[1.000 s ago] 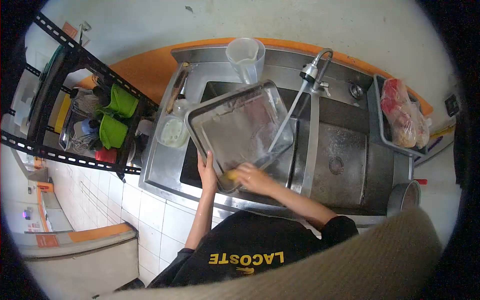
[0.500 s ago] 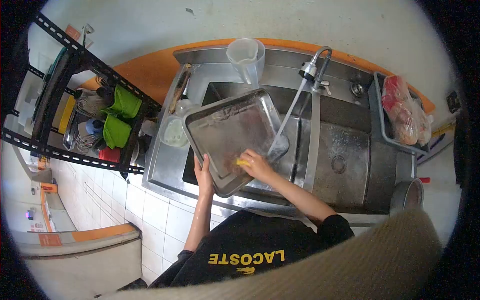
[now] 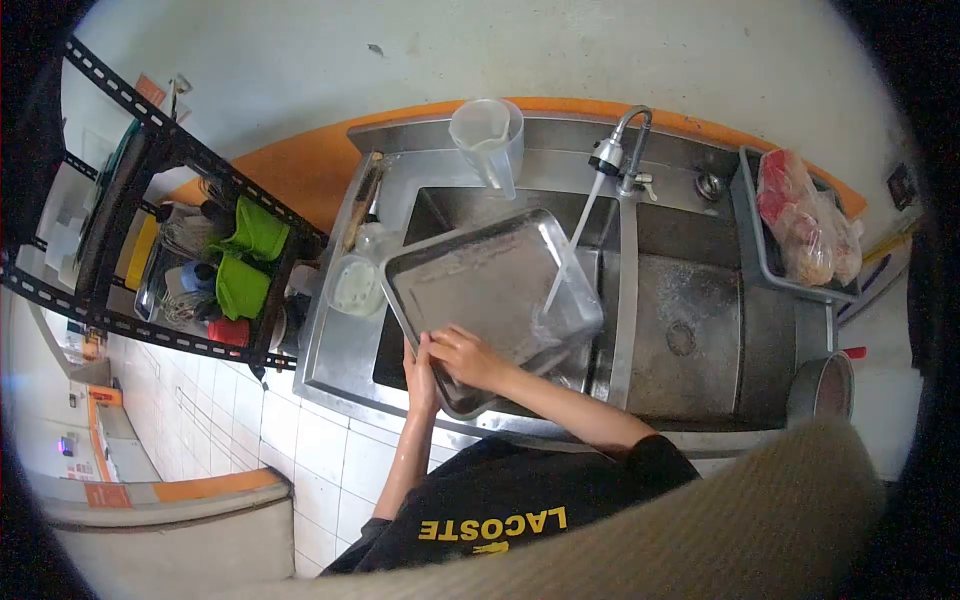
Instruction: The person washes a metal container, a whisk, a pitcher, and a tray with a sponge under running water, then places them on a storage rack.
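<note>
A rectangular metal baking tray (image 3: pixel 480 290) is tilted over the left sink basin. My left hand (image 3: pixel 420 378) grips its near left edge, thumb on the rim. Close beside it, my right hand (image 3: pixel 463 357) presses on the tray's inner face near that edge, fingers curled. The yellow sponge seen in this hand a moment earlier is now hidden beneath the fingers. Water runs from the faucet (image 3: pixel 607 155) onto the tray's right side.
A clear plastic pitcher (image 3: pixel 488 140) stands behind the basin. To its left are a small tub (image 3: pixel 355 287) and a brush (image 3: pixel 363 205). A grey bin (image 3: pixel 765 245) with bagged food sits right of the second basin (image 3: pixel 685 340). A black shelf rack (image 3: pixel 150 160) stands left.
My right hand has moved left across the tray, close to my left hand, and the sponge has gone out of sight. The tray appears slightly lower and further right in view.
</note>
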Available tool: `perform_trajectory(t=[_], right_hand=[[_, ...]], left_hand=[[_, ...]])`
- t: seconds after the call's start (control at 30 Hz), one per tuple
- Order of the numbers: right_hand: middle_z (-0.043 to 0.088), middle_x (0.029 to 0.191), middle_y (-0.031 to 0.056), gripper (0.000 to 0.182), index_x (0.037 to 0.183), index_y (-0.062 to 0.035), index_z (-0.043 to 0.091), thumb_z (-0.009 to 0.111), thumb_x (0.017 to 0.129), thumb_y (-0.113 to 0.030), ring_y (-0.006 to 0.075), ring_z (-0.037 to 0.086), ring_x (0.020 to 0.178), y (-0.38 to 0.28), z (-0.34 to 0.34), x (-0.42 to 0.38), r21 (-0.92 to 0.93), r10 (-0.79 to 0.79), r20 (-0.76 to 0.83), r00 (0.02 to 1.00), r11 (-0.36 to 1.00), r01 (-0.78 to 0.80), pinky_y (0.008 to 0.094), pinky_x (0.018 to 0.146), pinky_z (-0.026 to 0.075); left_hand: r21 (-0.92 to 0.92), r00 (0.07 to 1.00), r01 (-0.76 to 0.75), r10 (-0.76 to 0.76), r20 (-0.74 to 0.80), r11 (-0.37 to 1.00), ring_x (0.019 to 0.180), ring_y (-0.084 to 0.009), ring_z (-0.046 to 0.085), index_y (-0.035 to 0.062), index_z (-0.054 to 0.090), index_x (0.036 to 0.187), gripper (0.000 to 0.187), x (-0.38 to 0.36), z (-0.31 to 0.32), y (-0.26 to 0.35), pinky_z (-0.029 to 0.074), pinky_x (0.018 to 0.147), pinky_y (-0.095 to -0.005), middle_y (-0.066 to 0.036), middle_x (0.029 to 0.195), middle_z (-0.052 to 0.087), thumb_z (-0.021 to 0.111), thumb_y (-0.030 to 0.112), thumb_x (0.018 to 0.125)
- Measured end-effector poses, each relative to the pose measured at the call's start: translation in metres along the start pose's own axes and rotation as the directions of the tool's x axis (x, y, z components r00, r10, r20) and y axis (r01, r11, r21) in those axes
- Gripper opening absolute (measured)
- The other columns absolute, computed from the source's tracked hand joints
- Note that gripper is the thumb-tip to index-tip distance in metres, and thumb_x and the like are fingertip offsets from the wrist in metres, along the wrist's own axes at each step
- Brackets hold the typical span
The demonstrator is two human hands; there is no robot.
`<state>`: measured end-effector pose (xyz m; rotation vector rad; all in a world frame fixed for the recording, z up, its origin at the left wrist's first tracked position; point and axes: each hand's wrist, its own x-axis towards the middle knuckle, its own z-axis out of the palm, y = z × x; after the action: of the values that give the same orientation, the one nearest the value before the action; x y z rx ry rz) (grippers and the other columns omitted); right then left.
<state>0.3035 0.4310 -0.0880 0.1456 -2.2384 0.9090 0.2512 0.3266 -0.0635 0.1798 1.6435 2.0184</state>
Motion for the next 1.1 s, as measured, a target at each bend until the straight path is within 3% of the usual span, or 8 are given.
perform_trajectory(t=[0.1, 0.37, 0.53, 0.67, 0.87, 0.93, 1.07, 1.1], right_hand=[[0.056, 0.094, 0.0081, 0.018, 0.087, -0.0057, 0.058, 0.059, 0.069, -0.008, 0.0244, 0.054, 0.090, 0.038, 0.000, 0.040, -0.084, -0.235, -0.056, 0.970, 0.969, 0.230, 0.0351, 0.081, 0.046], [0.056, 0.092, 0.0084, 0.009, 0.084, -0.0086, 0.057, 0.055, 0.075, -0.012, 0.0270, 0.054, 0.092, 0.101, -0.031, 0.077, -0.494, -0.142, -0.130, 0.981, 0.867, 0.060, 0.0359, 0.076, 0.049], [0.049, 0.090, 0.0094, 0.010, 0.086, -0.0094, 0.054, 0.054, 0.076, -0.010, 0.0265, 0.052, 0.089, 0.165, -0.083, 0.043, -0.514, 0.258, -0.403, 0.878, 0.730, -0.450, 0.0377, 0.066, 0.048], [0.049, 0.092, 0.0077, 0.013, 0.087, -0.0082, 0.055, 0.055, 0.074, -0.009, 0.0247, 0.052, 0.091, 0.183, -0.096, 0.028, -0.795, 0.182, -0.102, 0.978, 0.576, -0.190, 0.0375, 0.066, 0.049], [0.052, 0.095, 0.0106, 0.013, 0.085, -0.0033, 0.058, 0.054, 0.075, -0.009, 0.0259, 0.055, 0.085, 0.179, -0.069, -0.041, -0.853, 0.542, -0.076, 0.837, 0.399, -0.336, 0.0362, 0.067, 0.051], [0.057, 0.097, 0.0130, 0.019, 0.092, -0.0040, 0.059, 0.053, 0.075, -0.008, 0.0271, 0.056, 0.092, 0.155, -0.066, -0.064, -0.681, 0.697, -0.041, 0.716, 0.505, -0.531, 0.0351, 0.071, 0.050], [0.058, 0.090, 0.0173, 0.013, 0.083, -0.0009, 0.060, 0.052, 0.076, -0.008, 0.0342, 0.060, 0.072, 0.181, -0.040, -0.148, -0.699, 0.336, 0.353, 0.873, 0.715, 0.008, 0.0396, 0.065, 0.051], [0.059, 0.090, 0.0170, 0.013, 0.082, -0.0008, 0.060, 0.051, 0.076, -0.009, 0.0333, 0.060, 0.073, 0.174, -0.046, -0.144, -0.606, 0.469, 0.406, 0.784, 0.781, -0.153, 0.0392, 0.066, 0.051]], left_hand=[[0.042, 1.000, 0.013, -0.014, 0.011, 0.999, 0.105, -0.0173, 0.047, 0.0014, 0.036, 0.128, 0.044, -0.009, 0.005, 0.016, 0.037, 0.090, -0.0299, -0.010, 0.118, 0.048, 0.048, 0.022, 0.091], [0.132, 0.998, 0.000, 0.007, -0.056, 0.991, 0.107, -0.0206, 0.047, -0.0005, 0.034, 0.129, 0.048, -0.025, 0.012, 0.037, 0.034, 0.093, -0.0304, -0.012, 0.121, 0.048, 0.051, 0.012, 0.087], [0.067, 0.999, 0.017, -0.014, -0.046, 0.998, 0.108, -0.0198, 0.047, 0.0011, 0.032, 0.131, 0.050, -0.031, -0.018, 0.037, 0.036, 0.093, -0.0309, -0.012, 0.122, 0.047, 0.051, 0.009, 0.086], [0.154, 0.998, -0.005, 0.016, -0.069, 0.988, 0.112, -0.0194, 0.044, 0.0017, 0.031, 0.133, 0.051, -0.039, -0.009, 0.045, 0.032, 0.096, -0.0299, -0.011, 0.125, 0.045, 0.050, 0.007, 0.086], [0.303, 0.990, -0.138, 0.135, 0.030, 0.943, 0.121, -0.0179, 0.037, 0.0039, 0.028, 0.136, 0.055, -0.036, -0.003, 0.036, 0.028, 0.099, -0.0283, -0.010, 0.136, 0.035, 0.050, 0.004, 0.086], [0.315, 0.993, -0.118, 0.118, 0.019, 0.942, 0.123, -0.0172, 0.035, 0.0052, 0.028, 0.137, 0.057, -0.031, -0.009, 0.026, 0.027, 0.100, -0.0278, -0.010, 0.138, 0.033, 0.052, 0.004, 0.085], [0.382, 0.980, -0.194, 0.199, 0.026, 0.904, 0.121, -0.0178, 0.037, 0.0079, 0.028, 0.137, 0.058, -0.034, 0.002, 0.030, 0.029, 0.099, -0.0282, -0.011, 0.137, 0.034, 0.053, 0.007, 0.085], [0.379, 0.978, -0.205, 0.208, 0.034, 0.902, 0.120, -0.0182, 0.038, 0.0084, 0.028, 0.137, 0.058, -0.035, 0.004, 0.033, 0.029, 0.098, -0.0284, -0.011, 0.137, 0.035, 0.054, 0.007, 0.085]])
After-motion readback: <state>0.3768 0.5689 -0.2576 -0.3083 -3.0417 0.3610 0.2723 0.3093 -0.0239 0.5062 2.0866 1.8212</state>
